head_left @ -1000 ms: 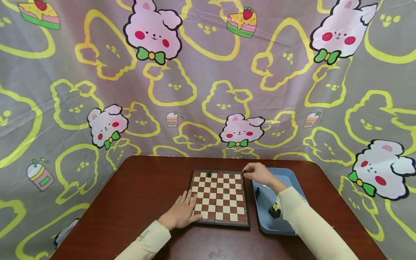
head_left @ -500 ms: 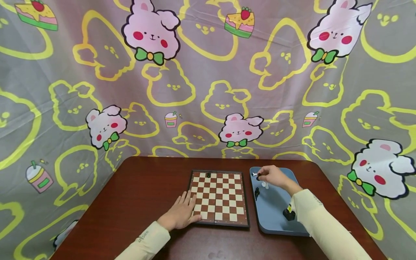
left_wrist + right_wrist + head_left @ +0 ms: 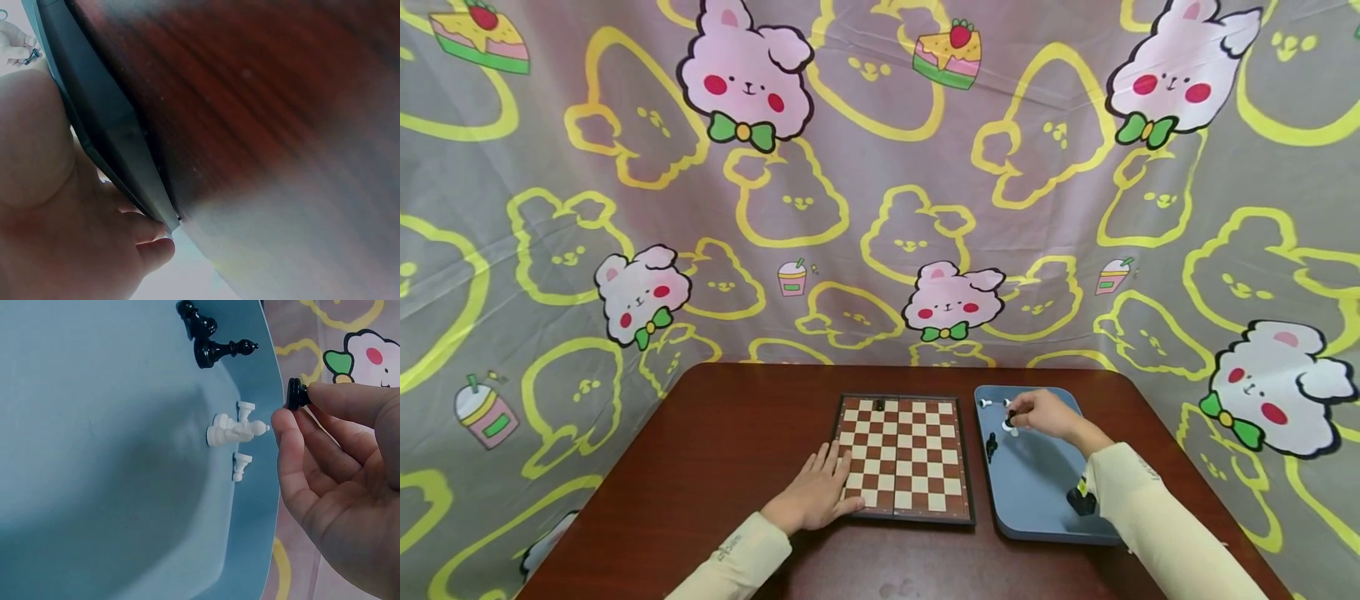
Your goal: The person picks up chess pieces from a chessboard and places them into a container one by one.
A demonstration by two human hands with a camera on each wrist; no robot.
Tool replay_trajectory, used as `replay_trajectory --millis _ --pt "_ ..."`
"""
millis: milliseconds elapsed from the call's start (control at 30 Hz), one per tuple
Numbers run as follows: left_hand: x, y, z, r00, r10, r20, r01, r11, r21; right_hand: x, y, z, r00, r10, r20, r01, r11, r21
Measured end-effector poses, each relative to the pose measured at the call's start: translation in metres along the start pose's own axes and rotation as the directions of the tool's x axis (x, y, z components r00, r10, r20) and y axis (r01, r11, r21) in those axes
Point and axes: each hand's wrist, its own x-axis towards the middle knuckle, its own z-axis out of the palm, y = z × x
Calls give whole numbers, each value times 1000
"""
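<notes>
My right hand (image 3: 1048, 414) pinches a small black chess piece (image 3: 297, 395) between thumb and fingertips, above the far part of the blue tray (image 3: 1037, 521). Only its base end shows, so its kind is hidden. Below it in the tray lie a white bishop (image 3: 234, 434) and white pawns (image 3: 241, 465). Two black chess pieces (image 3: 219, 352) lie by the tray's left side. With fingers spread, my left hand (image 3: 814, 493) rests on the near left edge of the folding chessboard (image 3: 898, 467). One black piece (image 3: 880, 405) stands on the board's far row.
A black object with a yellow mark (image 3: 1082, 497) is at my right wrist, over the tray. The brown table (image 3: 730, 442) extends left of the board. A patterned curtain (image 3: 880, 208) hangs behind and at both sides.
My right hand has moved from the board's far right corner rightward over the tray, still pinching the black chess piece. The left hand and the piece on the board stay put.
</notes>
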Motion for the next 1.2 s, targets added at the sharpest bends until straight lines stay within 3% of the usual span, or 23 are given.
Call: replay_trajectory --millis 567,1200 --pt "-4 -4 -2 1000 -1 2 1 1000 11 -2 0 1 1000 -25 -14 24 998 -50" --pt "-1 -1 0 1000 6 21 -6 1000 -8 16 -44 21 997 -75 -10 75 996 -41"
